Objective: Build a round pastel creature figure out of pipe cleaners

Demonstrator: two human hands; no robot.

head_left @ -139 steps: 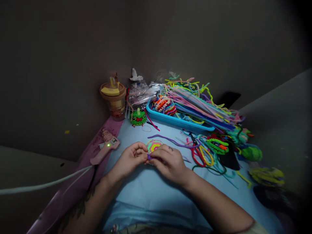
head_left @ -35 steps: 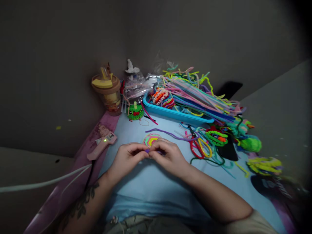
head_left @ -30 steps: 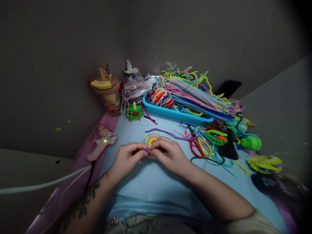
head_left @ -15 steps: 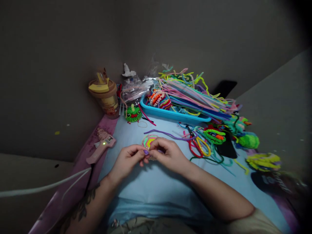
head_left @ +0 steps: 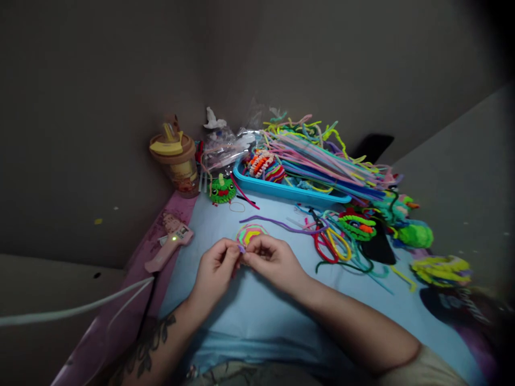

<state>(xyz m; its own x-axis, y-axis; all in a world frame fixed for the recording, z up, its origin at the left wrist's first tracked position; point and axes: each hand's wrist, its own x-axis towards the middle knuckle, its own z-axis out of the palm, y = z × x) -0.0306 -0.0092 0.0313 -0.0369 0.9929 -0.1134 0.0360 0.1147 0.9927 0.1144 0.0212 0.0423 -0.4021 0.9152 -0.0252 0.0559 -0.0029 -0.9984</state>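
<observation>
Between my two hands is a small piece of purple pipe cleaner [head_left: 241,249], mostly covered by the fingers. My left hand [head_left: 217,266] pinches it from the left with thumb and forefinger. From the right, my right hand [head_left: 274,262] closes on it, fingertips almost meeting the left ones. Just behind the fingers lies a round, coiled disc [head_left: 251,234] in pink, green, yellow and orange, its near part hidden by the hands. A longer purple pipe cleaner [head_left: 277,222] stretches across the blue cloth beyond the disc.
A pink glue gun [head_left: 171,247] with a lit green light lies left, its white cord trailing. Behind stand a lidded cup [head_left: 179,166], a green fuzzy figure [head_left: 222,190] and a blue tray [head_left: 289,191] under heaped pipe cleaners. Red-and-yellow-handled scissors [head_left: 326,242] lie right, near a phone [head_left: 378,246].
Both hands still pinch the purple piece, with the left hand turned slightly more upright. More of the coloured disc shows now. The whole view has shifted a little.
</observation>
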